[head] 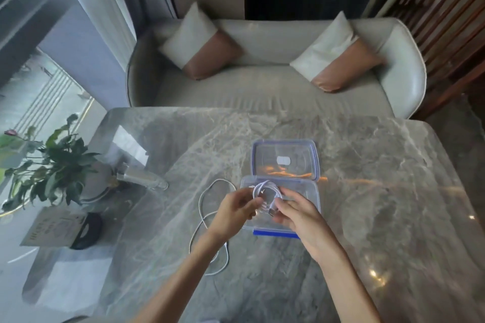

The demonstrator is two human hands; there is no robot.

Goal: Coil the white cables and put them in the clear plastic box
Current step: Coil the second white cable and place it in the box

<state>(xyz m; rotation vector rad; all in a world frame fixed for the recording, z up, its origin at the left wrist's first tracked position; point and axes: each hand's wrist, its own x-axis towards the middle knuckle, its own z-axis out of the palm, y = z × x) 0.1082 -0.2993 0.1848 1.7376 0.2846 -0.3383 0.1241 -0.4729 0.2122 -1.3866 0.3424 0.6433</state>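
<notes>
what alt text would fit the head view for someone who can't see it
Two bare hands, left hand and right hand, hold a coiled white cable over an open clear box on a marble table. A second cable lies loose to the left; the lid rests behind the box.

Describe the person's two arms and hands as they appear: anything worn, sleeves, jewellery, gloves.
Both forearms are bare from the bottom edge of the picture up to the wrists, with no sleeves in view. The left hand and the right hand wear no gloves. No watch, bracelet or ring can be made out, though the picture is soft.
</notes>
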